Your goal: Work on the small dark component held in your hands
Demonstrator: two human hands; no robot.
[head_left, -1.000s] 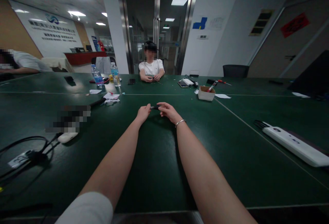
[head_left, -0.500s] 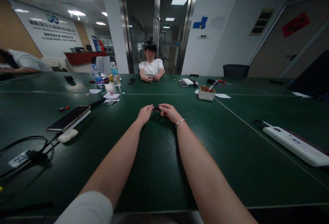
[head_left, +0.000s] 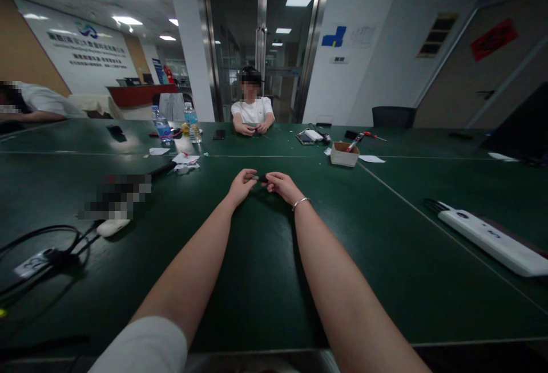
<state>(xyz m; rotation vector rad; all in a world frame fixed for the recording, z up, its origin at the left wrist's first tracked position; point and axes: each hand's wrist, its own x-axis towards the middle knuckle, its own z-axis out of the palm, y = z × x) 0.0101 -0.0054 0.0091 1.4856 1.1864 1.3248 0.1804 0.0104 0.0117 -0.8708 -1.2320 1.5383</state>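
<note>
A small dark stick (head_left: pixel 262 178) with a paler end is held between the person's two hands, in front of the body and seemingly just above the table (head_left: pixel 265 282). The right hand (head_left: pixel 280 186) pinches its dark part between thumb and fingertips, a grip that seems suited to steadying something so slim. The left hand (head_left: pixel 241 186) has its thumb and fingers curled about the paler end; whether they press on it or only touch it, I cannot tell. Both arms reach well forward, probably so that the hands can meet at the middle with the stick level between them (a bracelet (head_left: pixel 301 203) circles the right wrist).

Beyond the hands, an open box (head_left: pixel 343 159) has a slim item (head_left: pixel 354 143) leaning out of it, its wall likely serving as a prop. Two bottles (head_left: pixel 163 129) (head_left: pixel 192 125) stand upright farther off to the left, near paper scraps (head_left: pixel 186 159). Nearer on the left, a white case (head_left: pixel 113 227) lies beside black cables (head_left: pixel 68 259); a long white device (head_left: pixel 492 240) lies well apart on the right, perhaps leaving elbow room. Opposite sits another person (head_left: pixel 252 112), hands together.
</note>
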